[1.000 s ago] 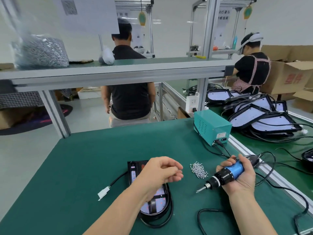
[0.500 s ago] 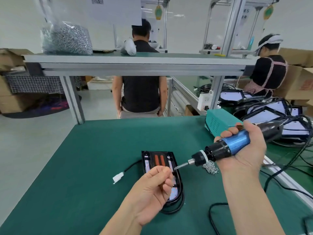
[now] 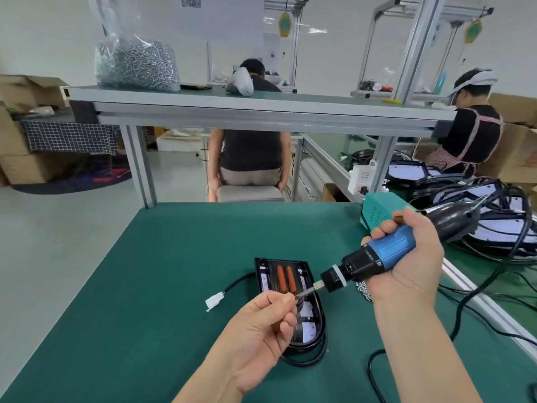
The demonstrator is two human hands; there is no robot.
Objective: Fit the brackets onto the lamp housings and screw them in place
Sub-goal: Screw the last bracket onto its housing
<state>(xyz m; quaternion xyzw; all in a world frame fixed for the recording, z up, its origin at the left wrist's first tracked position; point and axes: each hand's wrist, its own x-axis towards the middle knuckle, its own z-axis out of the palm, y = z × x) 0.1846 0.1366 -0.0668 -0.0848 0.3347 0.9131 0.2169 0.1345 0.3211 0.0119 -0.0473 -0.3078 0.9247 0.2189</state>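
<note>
A black lamp housing (image 3: 286, 279) lies open side up on the green table (image 3: 162, 286), with two orange cells inside and its black cable coiled round it. My right hand (image 3: 406, 257) grips a blue and black electric screwdriver (image 3: 374, 260), held above the housing with its bit pointing left. My left hand (image 3: 261, 330) pinches a small screw at the bit's tip, over the housing's near half. The screw itself is mostly hidden by my fingers. A small pile of loose screws (image 3: 361, 289) lies on the table just behind my right hand.
A teal power box (image 3: 377, 207) stands at the table's right edge. Several finished lamps with cables (image 3: 470, 205) are stacked on the bench beyond. A bag of screws (image 3: 136, 62) sits on the overhead shelf. A white connector (image 3: 215, 301) ends the housing's cable. Two people work behind.
My right hand has brought the screwdriver down and left, so that its bit meets my left fingertips. My left hand has lifted slightly towards the bit. The view has shifted a little.
</note>
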